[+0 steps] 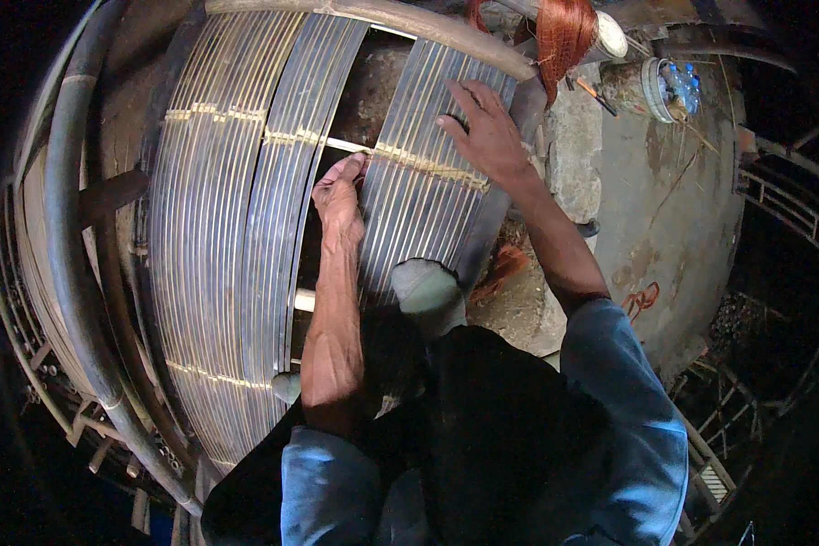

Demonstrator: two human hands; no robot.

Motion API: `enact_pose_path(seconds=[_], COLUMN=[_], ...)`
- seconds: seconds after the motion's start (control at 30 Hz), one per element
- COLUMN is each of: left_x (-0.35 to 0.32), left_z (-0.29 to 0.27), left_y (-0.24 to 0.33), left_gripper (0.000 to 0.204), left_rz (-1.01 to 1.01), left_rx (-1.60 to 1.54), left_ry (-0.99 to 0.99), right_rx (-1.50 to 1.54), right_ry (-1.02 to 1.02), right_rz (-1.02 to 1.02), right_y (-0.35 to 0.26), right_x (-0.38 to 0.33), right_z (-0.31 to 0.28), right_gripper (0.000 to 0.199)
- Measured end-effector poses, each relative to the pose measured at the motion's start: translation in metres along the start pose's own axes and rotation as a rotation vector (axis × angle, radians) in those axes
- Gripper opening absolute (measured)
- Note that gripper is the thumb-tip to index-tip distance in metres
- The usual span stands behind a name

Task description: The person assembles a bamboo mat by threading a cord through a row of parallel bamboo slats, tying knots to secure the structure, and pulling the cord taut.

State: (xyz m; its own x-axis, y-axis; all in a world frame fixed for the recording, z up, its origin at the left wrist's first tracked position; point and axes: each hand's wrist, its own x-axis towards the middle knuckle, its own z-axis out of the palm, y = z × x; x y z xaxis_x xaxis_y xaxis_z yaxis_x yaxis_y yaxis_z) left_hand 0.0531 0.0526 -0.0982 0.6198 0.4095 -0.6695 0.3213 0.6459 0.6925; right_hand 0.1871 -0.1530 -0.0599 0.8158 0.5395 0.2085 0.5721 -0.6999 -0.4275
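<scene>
Long thin slats, dark and pale yellow, lie side by side in three groups: a wide left panel (214,182), a narrow middle panel (282,205) and a right panel (419,196). Yellowish binding (432,166) runs across them in rows. A pale cross rod (344,145) spans the dark gap between the middle and right panels. My left hand (339,189) is over this gap, its fingers pinched together at the rod's right end; what they hold is hidden. My right hand (490,132) lies on the right panel's upper part, fingers spread and holding nothing visible.
A thick pole (382,13) crosses the far end of the slats; another long pole (66,209) curves along the left. Reddish-brown fibre (564,45) hangs at the top. On the right are a bucket (653,89) with plastic bottles (682,86), an orange-handled tool (597,96) and reddish cord (642,298).
</scene>
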Motion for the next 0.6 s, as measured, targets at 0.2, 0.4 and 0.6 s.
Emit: enact_pose_path(seconds=[0.2,0.4,0.6], left_x=[-0.002,-0.004,-0.004], left_z=[-0.005,-0.002,0.012], left_y=[0.009,0.015,0.023], left_gripper=[0.026,0.042,0.045], left_rz=[-0.124,0.011,0.115], left_rx=[-0.263,-0.17,0.054], left_ry=[-0.104,-0.166,-0.174], right_rx=[-0.114,0.04,0.206], right_ry=[-0.183,-0.316,-0.215], right_rz=[0.087,0.387,0.228], right_y=[0.009,-0.04,-0.034], right_x=[-0.004,0.001,-0.013], right_z=[0.018,0.012,0.02], right_gripper=[0.03,0.025,0.026])
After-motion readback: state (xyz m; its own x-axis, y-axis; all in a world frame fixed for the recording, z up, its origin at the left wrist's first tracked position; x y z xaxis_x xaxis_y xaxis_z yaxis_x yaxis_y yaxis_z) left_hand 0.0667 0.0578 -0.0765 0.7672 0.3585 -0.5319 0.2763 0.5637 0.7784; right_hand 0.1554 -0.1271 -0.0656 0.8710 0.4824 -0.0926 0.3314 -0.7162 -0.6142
